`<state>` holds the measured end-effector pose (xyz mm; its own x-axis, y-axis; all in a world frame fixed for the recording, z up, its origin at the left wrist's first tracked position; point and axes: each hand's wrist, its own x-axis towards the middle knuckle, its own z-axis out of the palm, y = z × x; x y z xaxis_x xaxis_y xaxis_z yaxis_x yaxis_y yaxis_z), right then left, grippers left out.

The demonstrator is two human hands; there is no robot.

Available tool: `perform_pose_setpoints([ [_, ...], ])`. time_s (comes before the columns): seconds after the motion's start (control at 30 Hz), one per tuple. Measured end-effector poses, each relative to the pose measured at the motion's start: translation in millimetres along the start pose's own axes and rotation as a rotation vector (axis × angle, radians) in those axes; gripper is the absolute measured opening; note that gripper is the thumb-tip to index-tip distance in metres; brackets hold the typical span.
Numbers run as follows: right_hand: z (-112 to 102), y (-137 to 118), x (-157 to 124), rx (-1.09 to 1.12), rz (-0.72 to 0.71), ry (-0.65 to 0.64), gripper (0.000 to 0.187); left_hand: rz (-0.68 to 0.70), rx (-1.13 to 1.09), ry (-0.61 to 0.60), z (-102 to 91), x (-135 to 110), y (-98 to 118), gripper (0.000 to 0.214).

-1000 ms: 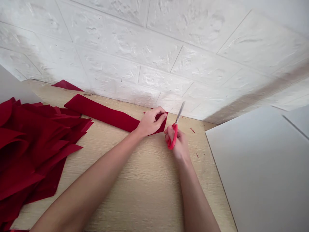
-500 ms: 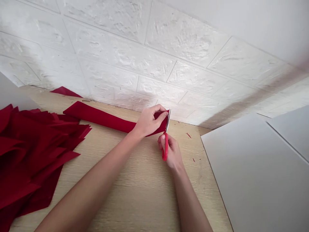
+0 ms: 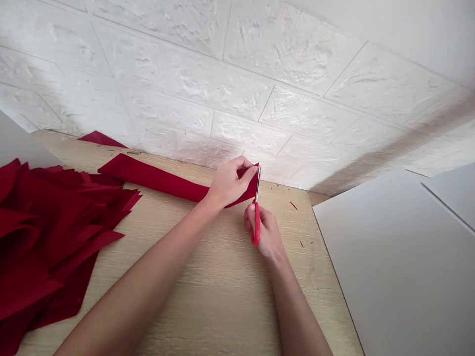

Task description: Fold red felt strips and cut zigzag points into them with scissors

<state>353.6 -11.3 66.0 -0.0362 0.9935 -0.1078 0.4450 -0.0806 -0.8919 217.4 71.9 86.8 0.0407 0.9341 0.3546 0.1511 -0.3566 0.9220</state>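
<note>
A long folded strip of dark red fabric (image 3: 159, 181) runs across the wooden surface toward the wall. My left hand (image 3: 230, 183) pinches it near its right end, thumb on top. In my right hand (image 3: 265, 227) is a pair of scissors (image 3: 256, 217) with red handles, the fingers closed round the loops. The metal blades point away from me and lie along the right edge of the fabric, just beyond my left fingertips. The blades look nearly closed; whether cloth sits between them I cannot tell.
A pile of red fabric pieces (image 3: 55, 237) covers the left side of the wooden surface (image 3: 215, 296). One more red piece (image 3: 101, 139) lies by the white brick-patterned wall (image 3: 178, 74). Small red scraps (image 3: 293, 205) are scattered at right, near a white panel (image 3: 393, 257).
The scissor blades have come closer together and shifted slightly along the fabric's end. My left hand keeps its pinch, and the view has moved a little.
</note>
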Motion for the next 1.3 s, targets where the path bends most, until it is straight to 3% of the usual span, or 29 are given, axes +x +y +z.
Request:
perform_pose_setpoints([
  [0.8,-1,-3,0,0.084,0.073,-0.072,0.066,0.048,0.138,0.102,5.9,-3,-5,0.019],
  [1.3,-3,-10,-1,0.085,0.071,-0.085,0.069,0.047,0.106,0.091,7.2,-5,-7,0.020],
])
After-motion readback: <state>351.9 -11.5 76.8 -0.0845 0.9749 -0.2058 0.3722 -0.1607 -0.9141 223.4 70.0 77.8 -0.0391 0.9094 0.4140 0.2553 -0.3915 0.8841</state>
